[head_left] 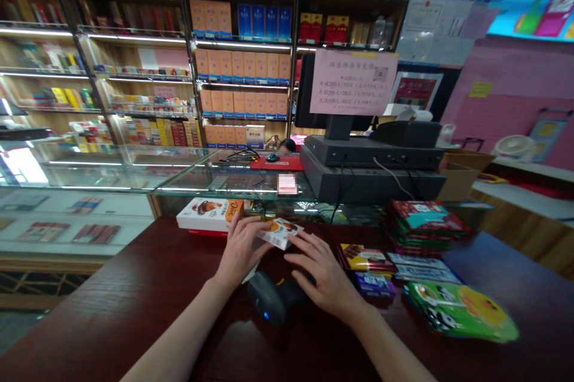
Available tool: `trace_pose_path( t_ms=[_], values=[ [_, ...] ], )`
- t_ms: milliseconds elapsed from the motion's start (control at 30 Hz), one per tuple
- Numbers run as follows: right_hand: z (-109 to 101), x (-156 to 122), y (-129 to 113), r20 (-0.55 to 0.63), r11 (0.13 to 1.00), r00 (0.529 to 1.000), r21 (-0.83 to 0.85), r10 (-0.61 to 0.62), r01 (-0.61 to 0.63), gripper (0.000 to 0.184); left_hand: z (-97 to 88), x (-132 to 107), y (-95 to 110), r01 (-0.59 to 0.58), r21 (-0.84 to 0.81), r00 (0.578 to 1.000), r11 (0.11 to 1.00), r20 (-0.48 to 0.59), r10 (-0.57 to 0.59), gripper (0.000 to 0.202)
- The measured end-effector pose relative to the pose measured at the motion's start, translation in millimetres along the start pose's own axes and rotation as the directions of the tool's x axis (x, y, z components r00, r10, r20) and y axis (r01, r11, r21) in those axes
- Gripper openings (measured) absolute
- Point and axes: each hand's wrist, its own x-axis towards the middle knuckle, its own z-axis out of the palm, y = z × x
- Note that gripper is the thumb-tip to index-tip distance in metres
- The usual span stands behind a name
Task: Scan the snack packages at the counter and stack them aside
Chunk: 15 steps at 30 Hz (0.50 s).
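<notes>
My left hand (241, 247) grips the left end of a small white box (280, 234) with orange and brown print, thumb below and fingers over the top. My right hand (326, 274) reaches in from the other side, its fingers spread and the fingertips at the box's right edge. Below and between the hands lies a dark handheld barcode scanner (269, 298) with a blue light; its handle runs partly under my right hand. Just beyond my left hand, a larger white and orange Dove box (208, 214) rests on something red.
On the brown counter (147, 310), at right, lie yellow-brown chocolate packs (365, 257), a purple pack (375, 285), blue-white packs (424, 267), a green bag (461, 310) and a stack of packets (419, 223). Behind stand a glass showcase (179, 182) and a cash register (372, 152).
</notes>
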Motion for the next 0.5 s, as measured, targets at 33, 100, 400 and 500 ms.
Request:
trace_pose_path(
  t_ms=[33, 100, 400, 500],
  values=[
    [0.5, 0.3, 0.3, 0.007, 1.000, 1.000, -0.019, -0.003, 0.003, 0.034, 1.7, 0.5, 1.6, 0.006, -0.009, 1.000, 1.000, -0.009, -0.006, 0.031],
    [2.1, 0.8, 2.1, 0.018, 0.998, 1.000, -0.056, 0.004, -0.003, 0.037, 5.1, 1.0, 3.4, 0.005, -0.024, 1.000, 1.000, -0.019, -0.005, 0.029],
    [3.4, 1.0, 5.3, 0.004, 0.999, 1.000, -0.045, 0.023, -0.023, 0.052, 11.8, -2.3, -10.2, 0.001, -0.022, 0.999, 1.000, 0.049, 0.000, 0.033],
    [5.0, -0.2, 6.4, 0.008, 0.999, 1.000, -0.041, 0.009, -0.008, 0.054, 10.1, -1.5, -11.9, 0.033, -0.006, 0.999, 0.999, 0.041, -0.033, 0.029]
  ],
)
